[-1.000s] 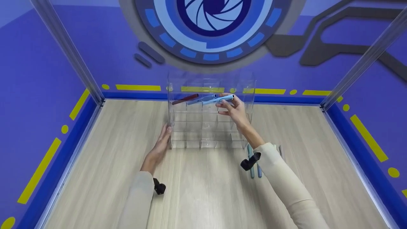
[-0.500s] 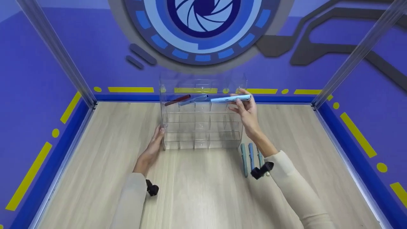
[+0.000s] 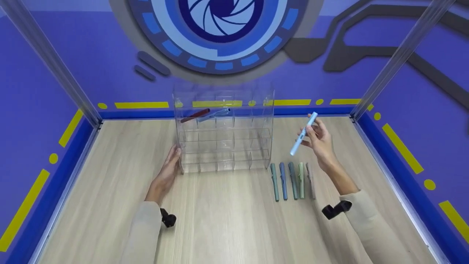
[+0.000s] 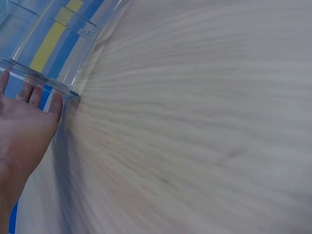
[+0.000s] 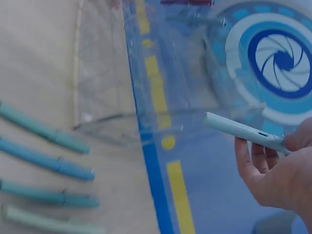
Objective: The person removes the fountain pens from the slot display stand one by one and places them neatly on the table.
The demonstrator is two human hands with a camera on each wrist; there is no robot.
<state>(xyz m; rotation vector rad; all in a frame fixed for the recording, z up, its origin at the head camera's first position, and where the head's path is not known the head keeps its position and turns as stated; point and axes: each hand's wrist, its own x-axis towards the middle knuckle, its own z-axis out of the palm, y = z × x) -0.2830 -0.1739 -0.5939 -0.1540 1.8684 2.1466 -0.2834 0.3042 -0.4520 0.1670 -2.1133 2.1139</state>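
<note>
My right hand (image 3: 322,143) pinches a light blue pen (image 3: 303,134) between thumb and fingers, raised to the right of a clear acrylic pen rack (image 3: 225,168). In the right wrist view, the pen (image 5: 239,128) points toward the rack. My left hand (image 3: 166,174) rests its fingers along the rack's left side; in the left wrist view, the hand (image 4: 24,126) has its fingers extended at the clear edge (image 4: 44,80). A dark red pen (image 3: 195,115) and a blue pen (image 3: 214,115) lie slanted in an upper tier of the rack.
Several pens lie side by side on the wooden table (image 3: 227,220), right of the rack: a teal pen (image 3: 274,182), a blue pen (image 3: 283,181), a dark green-grey pen (image 3: 293,180), a pale green pen (image 3: 301,180) and a greyish pen (image 3: 311,181). Blue printed walls surround the table.
My right hand has drawn the light blue pen away from the rack to the right and turned it from nearly level to steeply slanted. The left hand stays at the rack's side.
</note>
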